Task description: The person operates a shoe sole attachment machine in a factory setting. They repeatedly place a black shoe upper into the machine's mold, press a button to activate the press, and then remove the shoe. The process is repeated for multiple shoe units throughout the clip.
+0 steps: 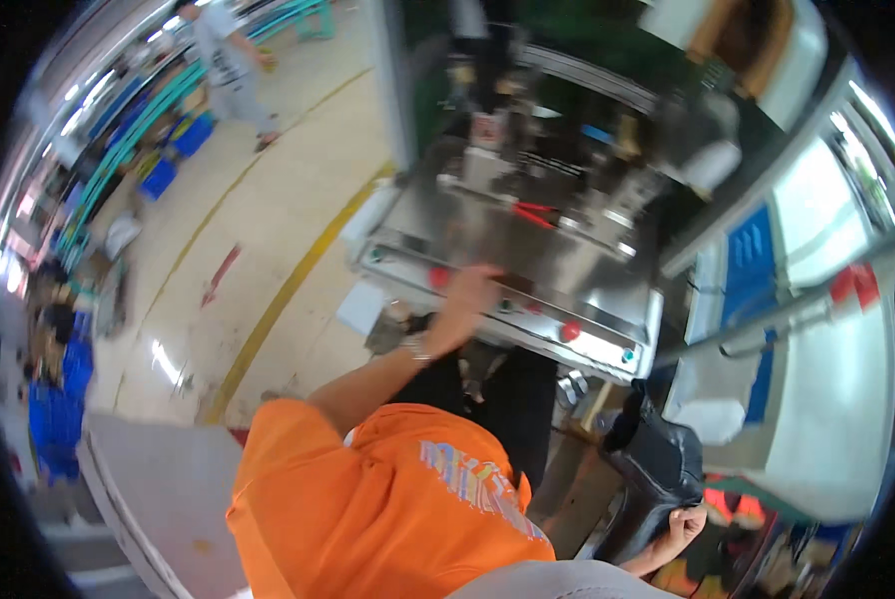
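Note:
My left hand point(470, 301) is over the front panel of a metal machine table point(487, 235), between its red buttons. Motion smears its fingers, so I cannot tell whether they are open or closed, or whether they touch the panel. Down at my right side, my right hand point(685, 525) is closed on a shiny black leather boot point(664, 454), its fingers curled at the boot's edge. Part of the boot lies behind my arm and clothing. A red-handled tool point(535, 213) rests on the machine's metal top; its kind is too blurred to make out.
A red button point(569, 331) and a green button point(628, 354) sit on the panel's right half. Machine fixtures point(607, 215) stand on the table, beside an upright frame post. At far left, a person point(223, 65) is near blue crates point(192, 133). Orange items point(735, 507) lie low at right.

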`<state>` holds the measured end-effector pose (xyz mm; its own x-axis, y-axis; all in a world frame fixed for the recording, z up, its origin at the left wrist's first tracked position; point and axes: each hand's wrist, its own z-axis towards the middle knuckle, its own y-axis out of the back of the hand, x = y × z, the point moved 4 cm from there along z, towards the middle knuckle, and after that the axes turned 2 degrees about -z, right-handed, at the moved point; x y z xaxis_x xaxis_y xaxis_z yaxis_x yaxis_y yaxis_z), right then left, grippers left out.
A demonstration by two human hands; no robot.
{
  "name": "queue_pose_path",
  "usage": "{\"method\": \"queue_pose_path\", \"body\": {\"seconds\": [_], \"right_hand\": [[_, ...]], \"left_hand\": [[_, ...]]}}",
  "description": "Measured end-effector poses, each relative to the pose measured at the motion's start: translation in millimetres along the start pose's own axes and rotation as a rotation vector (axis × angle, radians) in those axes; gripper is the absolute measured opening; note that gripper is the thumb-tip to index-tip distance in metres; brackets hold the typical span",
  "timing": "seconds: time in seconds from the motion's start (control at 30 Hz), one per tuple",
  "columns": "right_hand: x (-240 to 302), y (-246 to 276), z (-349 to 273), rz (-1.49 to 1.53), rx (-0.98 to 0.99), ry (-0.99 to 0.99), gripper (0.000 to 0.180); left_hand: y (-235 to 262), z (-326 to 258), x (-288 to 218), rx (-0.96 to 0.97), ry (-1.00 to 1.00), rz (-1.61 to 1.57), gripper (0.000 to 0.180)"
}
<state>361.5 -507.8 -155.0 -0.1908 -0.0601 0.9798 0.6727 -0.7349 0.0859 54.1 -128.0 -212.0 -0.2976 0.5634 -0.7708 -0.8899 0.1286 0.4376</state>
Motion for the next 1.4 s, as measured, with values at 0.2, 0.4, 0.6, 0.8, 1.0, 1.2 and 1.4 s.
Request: {"method": "queue_pose_path", "body": {"seconds": [0.2, 0.4, 0.6, 0.8, 1.0, 1.2, 1.4], "right_hand": [[-20, -145, 87, 0.289, 0.377, -0.105, 0.007], [-30, -251, 134, 0.776, 0.581, -0.299, 0.016], [-32, -288, 148, 1.104, 0.644, -0.353, 0.026], [-12, -281, 160, 0.996, 0.703, -0.317, 0.035], [45, -248, 218, 0.597, 0.639, 0.009, 0.020], [129, -238, 328, 0.718, 0.305, 0.136, 0.009], [144, -268, 361, 0.813, 0.218, 0.058, 0.008]], "left_hand": [[-84, 9, -51, 0.560, 0.298, -1.055, 0.035], [-25, 49, -52, 0.435, 0.679, -1.274, 0.027], [-5, 70, -86, 0.587, 0.558, -1.372, 0.032], [-13, 72, -61, 0.793, 0.575, -1.017, 0.027], [13, 143, -153, 0.827, -0.054, -0.766, 0.021], [-6, 260, -201, 0.521, -0.179, -0.687, 0.021], [-42, 297, -175, 0.355, -0.004, -1.040, 0.021]]}}
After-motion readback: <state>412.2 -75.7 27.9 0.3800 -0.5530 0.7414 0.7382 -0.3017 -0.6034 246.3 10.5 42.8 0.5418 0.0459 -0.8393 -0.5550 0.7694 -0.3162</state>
